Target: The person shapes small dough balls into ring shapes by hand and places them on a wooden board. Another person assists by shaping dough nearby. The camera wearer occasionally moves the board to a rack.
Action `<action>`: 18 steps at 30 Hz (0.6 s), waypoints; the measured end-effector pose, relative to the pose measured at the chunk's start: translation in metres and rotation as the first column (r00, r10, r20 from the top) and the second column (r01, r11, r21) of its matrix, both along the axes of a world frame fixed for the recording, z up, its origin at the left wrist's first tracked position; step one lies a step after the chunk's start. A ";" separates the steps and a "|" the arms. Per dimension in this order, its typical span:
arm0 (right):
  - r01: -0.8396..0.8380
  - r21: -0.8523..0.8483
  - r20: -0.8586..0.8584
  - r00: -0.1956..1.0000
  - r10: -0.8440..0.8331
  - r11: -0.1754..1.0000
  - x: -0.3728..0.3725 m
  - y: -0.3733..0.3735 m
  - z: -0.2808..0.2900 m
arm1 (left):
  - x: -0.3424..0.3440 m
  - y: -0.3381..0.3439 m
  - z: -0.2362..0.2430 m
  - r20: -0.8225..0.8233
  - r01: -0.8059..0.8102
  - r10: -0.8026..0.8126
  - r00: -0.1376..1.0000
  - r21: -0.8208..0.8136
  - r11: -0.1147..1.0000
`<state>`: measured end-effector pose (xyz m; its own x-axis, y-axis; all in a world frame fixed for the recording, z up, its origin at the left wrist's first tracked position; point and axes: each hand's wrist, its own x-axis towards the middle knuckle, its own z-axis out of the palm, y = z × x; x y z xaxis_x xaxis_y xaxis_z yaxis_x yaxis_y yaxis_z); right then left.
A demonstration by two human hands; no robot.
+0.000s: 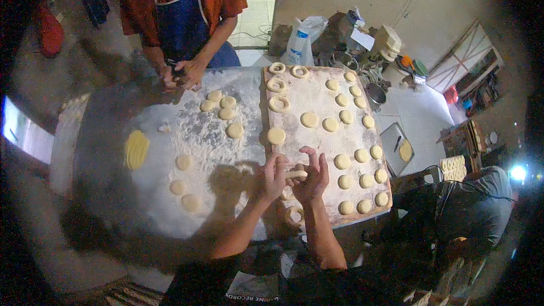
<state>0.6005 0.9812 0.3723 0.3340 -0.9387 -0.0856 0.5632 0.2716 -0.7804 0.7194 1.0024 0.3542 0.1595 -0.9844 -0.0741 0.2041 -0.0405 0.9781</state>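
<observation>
A small pale piece of dough (296, 174) is held between my two hands, above the near left part of a wooden board. My left hand (275, 177) grips it from the left and my right hand (314, 179) from the right, its fingertips raised. Whether it has a hole cannot be seen. A dough ring (294, 215) lies just below my hands, with another dough piece partly hidden under them. More dough rings (279, 103) line the board's far left edge. Several round dough pieces (361, 155) stand in rows on the board (311, 141).
The floured metal table (198, 133) carries several dough discs (228, 102) and a ribbed yellow slab (136, 149). A co-worker in a blue apron (180, 22) stands at its far side, hands together. A tray (399, 150) lies beyond the board's right edge; a person's leg (476, 209) is at right.
</observation>
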 end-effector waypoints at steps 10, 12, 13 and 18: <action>-0.129 -0.231 -0.807 0.579 -0.116 0.964 -0.024 -0.072 -0.026 | -0.010 -0.077 -0.040 0.923 0.019 0.216 0.319 -0.234 0.972; -0.132 -0.155 -0.979 0.154 -0.134 0.979 -0.029 -0.083 -0.026 | 0.009 -0.090 -0.049 0.964 0.011 0.116 0.239 -0.122 0.992; -0.136 -0.188 -0.964 -0.164 -0.210 0.973 -0.031 -0.086 -0.026 | 0.017 -0.089 -0.053 0.992 0.080 0.103 0.074 -0.109 0.991; -0.380 -0.293 -0.871 -0.273 -0.409 0.878 -0.027 -0.071 -0.048 | 0.012 -0.053 -0.045 0.879 -0.103 -0.118 0.463 0.185 0.977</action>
<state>0.5736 0.9100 0.3244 0.1894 -0.9817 0.0180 -0.9467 -0.1875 -0.2619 0.7318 0.9490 0.3087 0.2400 -0.9679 -0.0742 -0.7629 -0.2353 0.6022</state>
